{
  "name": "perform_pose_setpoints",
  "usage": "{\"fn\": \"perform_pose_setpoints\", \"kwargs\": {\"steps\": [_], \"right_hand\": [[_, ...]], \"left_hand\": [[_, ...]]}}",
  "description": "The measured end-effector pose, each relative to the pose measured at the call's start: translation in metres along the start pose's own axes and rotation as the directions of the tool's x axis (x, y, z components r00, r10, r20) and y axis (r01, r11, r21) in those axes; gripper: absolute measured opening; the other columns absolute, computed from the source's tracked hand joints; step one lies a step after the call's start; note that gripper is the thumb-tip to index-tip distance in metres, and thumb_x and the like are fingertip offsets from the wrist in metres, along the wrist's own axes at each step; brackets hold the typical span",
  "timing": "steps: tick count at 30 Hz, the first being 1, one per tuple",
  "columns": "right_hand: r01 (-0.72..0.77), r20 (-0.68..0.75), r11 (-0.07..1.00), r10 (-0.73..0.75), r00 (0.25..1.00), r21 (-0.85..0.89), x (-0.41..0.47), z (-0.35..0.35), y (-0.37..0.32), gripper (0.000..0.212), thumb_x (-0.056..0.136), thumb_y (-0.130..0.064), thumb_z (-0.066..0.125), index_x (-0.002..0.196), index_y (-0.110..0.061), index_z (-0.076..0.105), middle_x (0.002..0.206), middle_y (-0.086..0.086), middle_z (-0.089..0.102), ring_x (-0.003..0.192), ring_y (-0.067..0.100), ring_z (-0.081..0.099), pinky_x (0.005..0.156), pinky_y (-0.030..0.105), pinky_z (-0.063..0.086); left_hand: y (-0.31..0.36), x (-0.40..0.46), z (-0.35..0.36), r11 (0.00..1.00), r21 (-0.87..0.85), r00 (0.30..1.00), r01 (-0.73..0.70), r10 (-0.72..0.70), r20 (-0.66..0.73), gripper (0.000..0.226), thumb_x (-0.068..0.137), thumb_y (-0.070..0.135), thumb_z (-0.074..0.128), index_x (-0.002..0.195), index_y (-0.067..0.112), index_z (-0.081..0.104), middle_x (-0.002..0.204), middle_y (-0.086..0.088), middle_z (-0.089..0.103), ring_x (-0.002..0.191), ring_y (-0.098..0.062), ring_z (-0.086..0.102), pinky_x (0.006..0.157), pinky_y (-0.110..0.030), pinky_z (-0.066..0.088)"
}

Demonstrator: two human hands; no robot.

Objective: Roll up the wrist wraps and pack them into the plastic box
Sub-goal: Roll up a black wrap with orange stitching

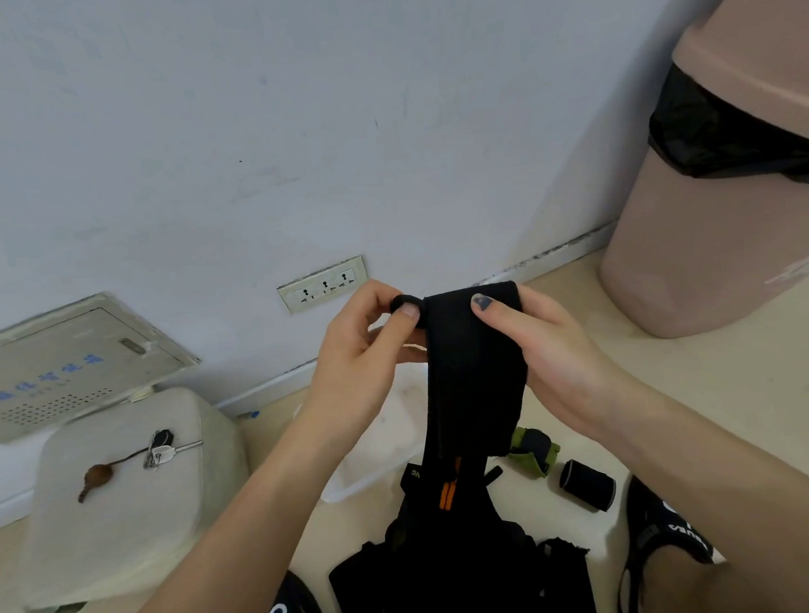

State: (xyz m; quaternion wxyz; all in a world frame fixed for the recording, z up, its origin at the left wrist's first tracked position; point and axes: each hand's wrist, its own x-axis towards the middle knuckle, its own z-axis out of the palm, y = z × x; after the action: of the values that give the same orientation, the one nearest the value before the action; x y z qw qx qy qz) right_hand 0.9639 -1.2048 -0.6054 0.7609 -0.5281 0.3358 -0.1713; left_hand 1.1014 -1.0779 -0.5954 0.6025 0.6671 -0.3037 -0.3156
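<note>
2 hands (362, 351) (552, 344) hold black wrap (473, 378), hiding plastic box (378, 450).

Pale wall (287, 124) — beige floor (729, 381), pink bin (721, 249)

Just one view here, a wide-angle cam on the person's head, looking forward and down at the floor where it meets a pale wall (286, 100). It sits close to the action: both forearms come in from the bottom edge, and the left hand (362, 351) and right hand (552, 349) meet near the middle of the frame. The wall outlet (321, 284) sits just above them, so the lens faces the wall pretty squarely. Wide-angle stretch shows at the edges: the bin (729, 220) at right leans inward, and sandalled feet poke in at the bottom. There's no second view to share anything with.
</note>
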Motion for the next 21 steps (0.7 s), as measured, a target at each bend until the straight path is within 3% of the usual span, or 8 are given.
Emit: {"fn": "perform_pose_setpoints", "kwargs": {"steps": [5,8,12,17,21], "right_hand": [[-0.038,0.051,0.997,0.034,0.998,0.070,-0.0025,0.0000,-0.0031,0.029,0.105,-0.025,0.057,0.126,-0.009,0.069,0.120,0.008,0.076,0.115,0.023,0.072,0.096,0.037,0.055],[-0.047,0.061,0.994,0.042,0.997,0.094,-0.0035,-0.0001,-0.0027,0.029,0.105,-0.023,0.055,0.126,-0.008,0.069,0.120,0.008,0.076,0.114,0.022,0.073,0.095,0.036,0.055],[-0.026,0.026,0.998,0.024,0.999,0.061,-0.0020,0.0000,-0.0022,0.029,0.106,-0.025,0.056,0.128,-0.010,0.069,0.120,0.006,0.077,0.113,0.021,0.073,0.097,0.037,0.056],[0.021,-0.061,0.997,-0.026,0.998,-0.076,-0.0016,0.0026,0.0020,0.024,0.104,-0.029,0.059,0.121,-0.014,0.069,0.111,0.004,0.078,0.105,0.021,0.075,0.087,0.036,0.059],[0.033,-0.079,0.994,-0.041,0.996,-0.102,-0.0034,0.0042,0.0061,0.021,0.105,-0.029,0.059,0.117,-0.015,0.068,0.109,0.004,0.078,0.103,0.020,0.075,0.092,0.040,0.059]], "left_hand": [[0.0004,0.0010,0.0029,0.976,-0.171,0.988,0.135,-0.146,-0.056,0.012,0.099,0.000,0.056,0.094,0.009,0.051,0.087,-0.011,0.065,0.071,-0.023,0.070,0.072,-0.031,0.058],[-0.0007,-0.0004,0.0032,0.989,-0.112,0.994,0.095,-0.101,-0.050,0.014,0.097,-0.002,0.059,0.090,0.008,0.053,0.086,-0.008,0.059,0.071,-0.020,0.067,0.075,-0.031,0.059],[-0.0006,-0.0049,0.0023,0.998,-0.060,0.999,0.035,-0.034,0.010,0.009,0.097,-0.003,0.060,0.090,0.003,0.059,0.088,0.002,0.064,0.081,-0.015,0.070,0.088,-0.037,0.061],[-0.0022,-0.0068,0.0024,1.000,0.003,0.998,0.020,-0.020,0.056,0.007,0.090,0.020,0.070,0.087,0.022,0.064,0.103,-0.016,0.069,0.093,-0.032,0.071,0.098,-0.045,0.053],[-0.0057,-0.0062,0.0047,0.996,0.089,0.999,-0.019,0.016,0.039,0.019,0.093,0.016,0.075,0.085,0.032,0.070,0.106,-0.004,0.066,0.092,-0.015,0.069,0.086,-0.029,0.053]]}}
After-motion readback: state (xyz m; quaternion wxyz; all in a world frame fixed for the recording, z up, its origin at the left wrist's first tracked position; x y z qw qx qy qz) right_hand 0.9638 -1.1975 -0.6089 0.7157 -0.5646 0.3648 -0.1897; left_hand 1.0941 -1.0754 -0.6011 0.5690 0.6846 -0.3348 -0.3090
